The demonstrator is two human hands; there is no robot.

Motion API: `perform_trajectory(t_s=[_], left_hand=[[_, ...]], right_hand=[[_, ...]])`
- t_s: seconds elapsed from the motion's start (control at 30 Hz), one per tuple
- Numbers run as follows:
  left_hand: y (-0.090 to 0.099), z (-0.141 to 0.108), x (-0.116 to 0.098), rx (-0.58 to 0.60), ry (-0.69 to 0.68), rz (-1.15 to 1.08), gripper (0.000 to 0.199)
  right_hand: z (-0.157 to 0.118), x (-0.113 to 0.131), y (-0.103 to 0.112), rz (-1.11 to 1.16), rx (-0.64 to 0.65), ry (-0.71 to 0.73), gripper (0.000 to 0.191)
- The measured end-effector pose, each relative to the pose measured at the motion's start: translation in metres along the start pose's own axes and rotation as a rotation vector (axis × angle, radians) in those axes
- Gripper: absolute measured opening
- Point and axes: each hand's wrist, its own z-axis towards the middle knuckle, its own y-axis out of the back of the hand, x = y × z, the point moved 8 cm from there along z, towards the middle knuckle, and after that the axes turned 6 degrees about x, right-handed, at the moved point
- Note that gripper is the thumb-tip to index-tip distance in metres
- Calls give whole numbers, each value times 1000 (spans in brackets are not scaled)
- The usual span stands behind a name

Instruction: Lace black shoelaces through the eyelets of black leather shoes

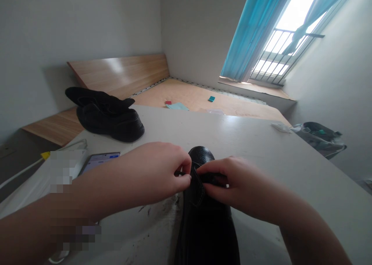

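A black leather shoe (207, 226) lies on the white table in front of me, its rounded toe pointing away. My left hand (171, 168) is at the shoe's left side, thumb and forefinger pinched on a thin dark strip, perhaps a lace or strap. From the right, my right hand (229, 178) reaches onto the upper, fingers bent around a dark part of the shoe near a stitched flap. Exactly what its fingertips grip is hard to make out. Another black shoe (107, 119) rests on its side or stacked at the table's far left.
A phone (100, 160) lies left of my left forearm, beside a white object with a cable. Beyond the white table (255, 152) is a bed (188, 90) with small items. A bin-like bag (322, 139) stands at right.
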Motion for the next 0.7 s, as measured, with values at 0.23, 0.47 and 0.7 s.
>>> perform_trajectory(t_s=[0.23,0.47,0.7], left_hand=[[-3,1,0,6,-22,7,22],[-3,-4,3,-23,25,114,27],[16,-14,-21,-205,-85,15,21]], right_hand=[[8,8,-3,-161,-70,-105,11],[-1,-8,6,366,112,128,6],[-20,-23,27,612,36,272,56]])
